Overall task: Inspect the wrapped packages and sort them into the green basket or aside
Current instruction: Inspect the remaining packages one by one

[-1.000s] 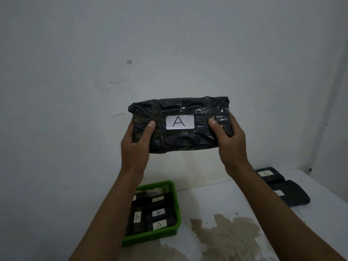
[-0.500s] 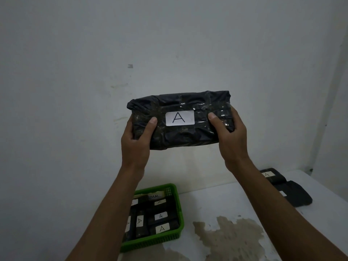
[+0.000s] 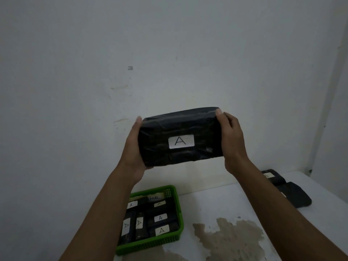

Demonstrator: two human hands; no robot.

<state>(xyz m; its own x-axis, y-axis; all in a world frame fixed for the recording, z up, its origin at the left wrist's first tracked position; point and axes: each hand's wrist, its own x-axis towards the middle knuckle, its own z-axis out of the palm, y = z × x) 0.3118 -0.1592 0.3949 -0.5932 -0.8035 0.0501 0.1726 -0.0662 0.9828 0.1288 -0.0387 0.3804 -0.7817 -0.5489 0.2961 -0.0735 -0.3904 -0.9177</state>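
A scuffed white wall [image 3: 169, 53] fills the background; below it the white table [image 3: 216, 202] shows a worn brown patch [image 3: 229, 240] up front.

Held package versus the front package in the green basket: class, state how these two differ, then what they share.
1. The held package is raised before the wall, a hand at each end (left hand, right hand); the front package lies in the green basket, untouched.
2. The held package shows its whole face; the front package is packed among others.
Both are black-wrapped with a white "A" label.
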